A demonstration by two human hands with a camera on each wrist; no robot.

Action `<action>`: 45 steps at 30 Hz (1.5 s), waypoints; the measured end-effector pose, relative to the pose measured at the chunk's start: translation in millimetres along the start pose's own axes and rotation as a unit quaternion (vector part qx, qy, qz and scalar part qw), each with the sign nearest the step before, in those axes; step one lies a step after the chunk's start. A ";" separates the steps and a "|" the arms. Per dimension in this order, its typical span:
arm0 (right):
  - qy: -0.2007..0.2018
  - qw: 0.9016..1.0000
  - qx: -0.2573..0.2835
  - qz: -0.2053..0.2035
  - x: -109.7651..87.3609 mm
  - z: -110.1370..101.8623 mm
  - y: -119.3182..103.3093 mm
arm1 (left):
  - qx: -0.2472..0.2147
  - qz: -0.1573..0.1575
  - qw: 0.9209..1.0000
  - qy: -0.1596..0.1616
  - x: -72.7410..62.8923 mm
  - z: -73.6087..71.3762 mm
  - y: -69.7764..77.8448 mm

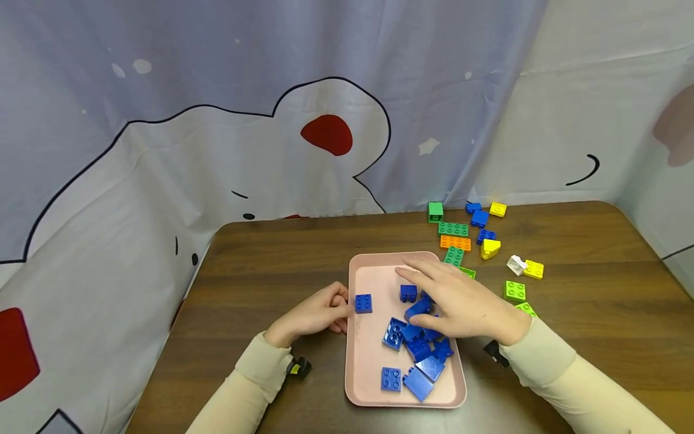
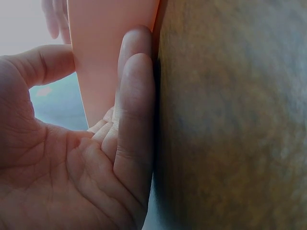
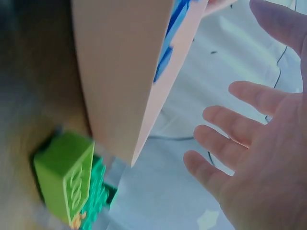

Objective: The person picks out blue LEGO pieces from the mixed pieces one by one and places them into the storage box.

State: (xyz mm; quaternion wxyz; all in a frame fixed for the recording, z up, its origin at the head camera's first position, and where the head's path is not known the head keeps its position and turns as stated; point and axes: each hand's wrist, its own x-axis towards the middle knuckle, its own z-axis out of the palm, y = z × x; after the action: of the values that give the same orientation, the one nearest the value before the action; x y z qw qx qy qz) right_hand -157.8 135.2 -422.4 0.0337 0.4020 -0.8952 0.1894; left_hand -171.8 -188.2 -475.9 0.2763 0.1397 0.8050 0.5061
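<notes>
A pink tray (image 1: 374,392) lies on the wooden table with several blue toy building bricks (image 1: 417,346) in it, mostly bunched on its right side. One blue brick (image 1: 363,303) sits apart near the left rim. My left hand (image 1: 317,310) grips the tray's left edge; in the left wrist view its thumb (image 2: 50,64) is at the rim and its fingers lie along the outer wall. Above the tray's right half, my right hand (image 1: 461,298) hovers with spread fingers and nothing in it, covering part of the bricks. The right wrist view shows its palm facing the tray.
Beyond the tray's far right corner lie loose bricks: green (image 1: 453,229), orange (image 1: 455,243), blue (image 1: 479,218) and yellow (image 1: 490,249). A white piece (image 1: 517,264) and lime bricks (image 1: 514,291) lie right of the tray, near my right forearm. A patterned curtain (image 1: 244,163) hangs behind the table.
</notes>
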 end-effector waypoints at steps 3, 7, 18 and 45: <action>0.006 1.000 -0.002 0.011 -2.1 -5.2 9.6 | 0.001 0.000 1.000 -0.001 0.5 -0.2 -0.3; 0.000 0.999 -0.010 0.042 -4.5 -11.2 20.7 | 0.004 0.000 1.000 -0.003 0.7 -0.6 -0.9; 0.015 0.994 -0.052 0.091 -4.8 -25.8 48.4 | 0.006 0.000 1.000 -0.004 -1.0 -0.5 0.7; -0.029 0.966 -0.095 0.239 -1.2 -38.3 126.7 | -0.001 0.005 1.000 -0.003 0.9 -0.1 -3.0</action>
State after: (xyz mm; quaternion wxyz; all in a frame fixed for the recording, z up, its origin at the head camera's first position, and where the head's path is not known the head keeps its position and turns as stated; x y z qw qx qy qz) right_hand -253.3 226.8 -426.7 -0.0004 0.1762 -0.9798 0.0947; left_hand -172.4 -189.2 -478.8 0.2762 0.1454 0.8031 0.5075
